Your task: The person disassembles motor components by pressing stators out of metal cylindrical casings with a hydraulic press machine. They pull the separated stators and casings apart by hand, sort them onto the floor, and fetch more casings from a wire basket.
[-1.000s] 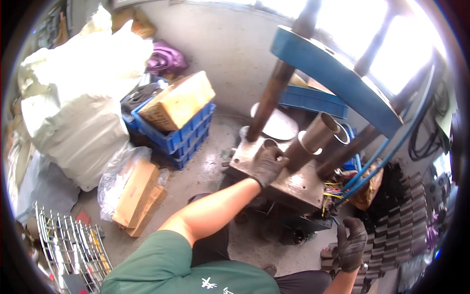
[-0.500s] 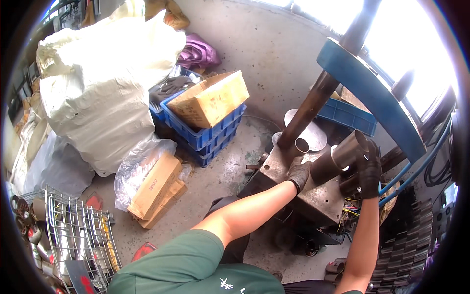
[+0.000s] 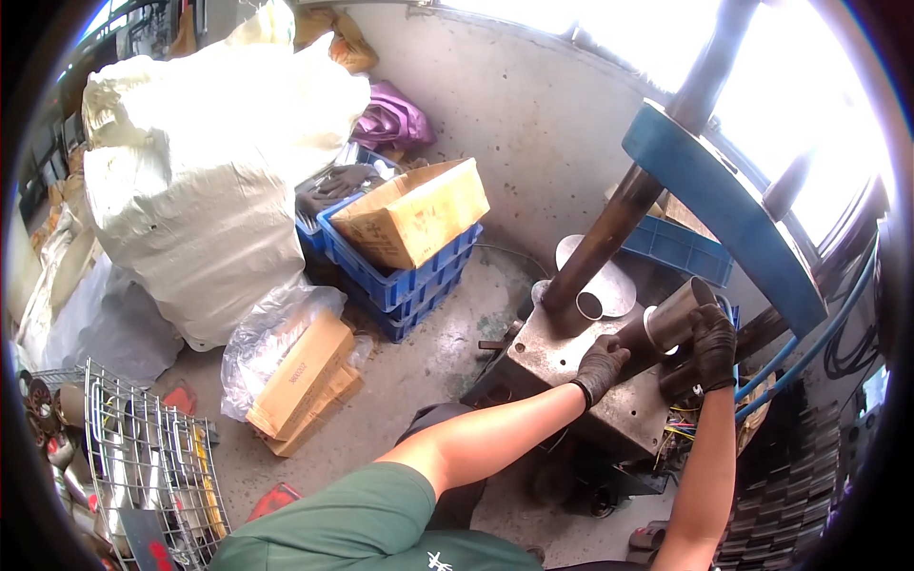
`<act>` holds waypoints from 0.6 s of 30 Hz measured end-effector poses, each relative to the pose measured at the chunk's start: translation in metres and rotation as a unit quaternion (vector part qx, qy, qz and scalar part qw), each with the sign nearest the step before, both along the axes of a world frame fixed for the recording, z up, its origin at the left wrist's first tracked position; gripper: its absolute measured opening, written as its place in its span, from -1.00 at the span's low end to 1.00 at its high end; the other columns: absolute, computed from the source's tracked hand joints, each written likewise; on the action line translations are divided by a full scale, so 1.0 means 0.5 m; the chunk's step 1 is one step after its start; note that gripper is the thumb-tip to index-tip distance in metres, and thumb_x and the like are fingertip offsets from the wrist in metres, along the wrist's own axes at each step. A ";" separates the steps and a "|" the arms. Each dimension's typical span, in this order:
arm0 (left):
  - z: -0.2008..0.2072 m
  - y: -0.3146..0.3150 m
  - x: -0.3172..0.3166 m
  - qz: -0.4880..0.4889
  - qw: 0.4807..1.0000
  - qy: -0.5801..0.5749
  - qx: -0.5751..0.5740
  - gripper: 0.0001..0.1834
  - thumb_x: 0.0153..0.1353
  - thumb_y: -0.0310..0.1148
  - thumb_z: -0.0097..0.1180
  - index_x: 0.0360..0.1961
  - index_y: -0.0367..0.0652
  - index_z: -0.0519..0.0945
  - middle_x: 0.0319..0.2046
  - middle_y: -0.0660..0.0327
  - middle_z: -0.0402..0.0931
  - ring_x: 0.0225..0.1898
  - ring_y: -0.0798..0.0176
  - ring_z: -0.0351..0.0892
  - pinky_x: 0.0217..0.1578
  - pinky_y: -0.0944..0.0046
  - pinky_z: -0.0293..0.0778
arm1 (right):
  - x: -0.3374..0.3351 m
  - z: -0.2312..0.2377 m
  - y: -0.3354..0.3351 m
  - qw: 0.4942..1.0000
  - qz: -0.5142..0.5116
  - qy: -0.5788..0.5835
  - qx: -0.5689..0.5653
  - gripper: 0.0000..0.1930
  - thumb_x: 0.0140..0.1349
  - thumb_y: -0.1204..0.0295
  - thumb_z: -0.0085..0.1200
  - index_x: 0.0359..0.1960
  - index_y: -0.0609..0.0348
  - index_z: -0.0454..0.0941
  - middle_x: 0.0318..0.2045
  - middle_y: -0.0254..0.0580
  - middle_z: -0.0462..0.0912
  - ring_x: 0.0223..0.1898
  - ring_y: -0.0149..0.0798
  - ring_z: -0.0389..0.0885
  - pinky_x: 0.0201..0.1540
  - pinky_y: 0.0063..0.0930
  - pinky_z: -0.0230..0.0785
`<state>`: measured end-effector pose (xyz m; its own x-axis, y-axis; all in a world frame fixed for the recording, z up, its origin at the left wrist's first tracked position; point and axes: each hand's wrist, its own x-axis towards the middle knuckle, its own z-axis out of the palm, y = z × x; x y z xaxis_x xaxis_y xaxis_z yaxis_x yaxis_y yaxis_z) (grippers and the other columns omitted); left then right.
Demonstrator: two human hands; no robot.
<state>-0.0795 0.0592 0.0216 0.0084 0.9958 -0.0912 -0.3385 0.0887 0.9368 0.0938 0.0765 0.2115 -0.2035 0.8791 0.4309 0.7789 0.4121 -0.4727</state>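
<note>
A wide metal tube [image 3: 674,319] is tilted over the press's steel base block [image 3: 538,366], its open mouth up and to the right. My right hand [image 3: 714,347], in a dark glove, grips the tube near that upper end. At the dark lower end, my left hand [image 3: 600,369], also gloved, has its fingers curled against the tube; part of their grip is hidden. A pale ring shows around the tube's middle. Just beyond my left hand, a shorter round tube [image 3: 588,306] stands on the block, beside a thick steel column [image 3: 602,238].
The press's blue crossbeam [image 3: 728,209] arches over the right side, with blue hoses [image 3: 809,333] near my right arm. Stacked blue crates [image 3: 395,295] bear a cardboard box [image 3: 419,214] to the left. A wire basket [image 3: 152,466] stands at lower left, below large white sacks [image 3: 195,228].
My left hand has moved slightly right and nearer to me along the tube's lower end. My right hand stays on the upper end. The whole view has shifted a little.
</note>
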 end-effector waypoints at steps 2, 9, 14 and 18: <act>0.007 -0.014 0.018 -0.005 1.000 0.018 0.025 -0.46 0.32 -0.29 0.33 0.26 -0.26 0.51 0.08 0.01 0.64 0.13 0.09 0.61 0.19 0.15 0.50 | -0.002 0.010 -0.001 0.997 0.035 0.064 -0.022 -0.64 0.49 0.61 0.07 0.28 0.29 0.56 0.46 -0.13 0.47 0.38 -0.27 0.46 0.45 -0.35 0.31; 0.010 -0.053 0.037 -0.060 0.991 0.049 0.110 -0.33 0.26 -0.24 0.37 0.31 -0.31 0.45 0.13 -0.11 0.60 0.20 -0.03 0.59 0.21 0.08 0.51 | -0.006 0.016 -0.064 0.968 0.103 0.221 0.054 -0.56 0.60 0.37 0.04 0.45 0.10 0.47 0.20 -0.13 0.67 0.13 -0.28 0.58 0.25 -0.34 0.46; 0.074 -0.131 0.072 -0.156 0.975 -0.074 0.137 -0.22 0.21 -0.33 0.49 0.40 -0.18 0.36 0.18 0.15 0.50 0.20 0.20 0.50 0.22 0.13 0.50 | 0.157 -0.187 -0.153 0.975 0.013 0.221 -0.033 -0.52 0.49 0.25 0.17 0.35 0.17 0.46 0.16 -0.05 0.64 0.12 -0.06 0.65 0.19 -0.26 0.56; 0.133 -0.220 0.004 -0.134 0.969 -0.013 0.206 0.01 0.07 -0.28 0.62 0.44 -0.17 0.22 0.32 0.07 0.42 0.37 0.12 0.43 0.34 0.06 0.47 | -0.006 -0.194 -0.322 0.737 0.049 0.637 -0.223 -0.34 0.41 0.09 0.19 0.42 0.20 0.39 0.32 -0.01 0.54 0.27 0.06 0.58 0.30 -0.09 0.53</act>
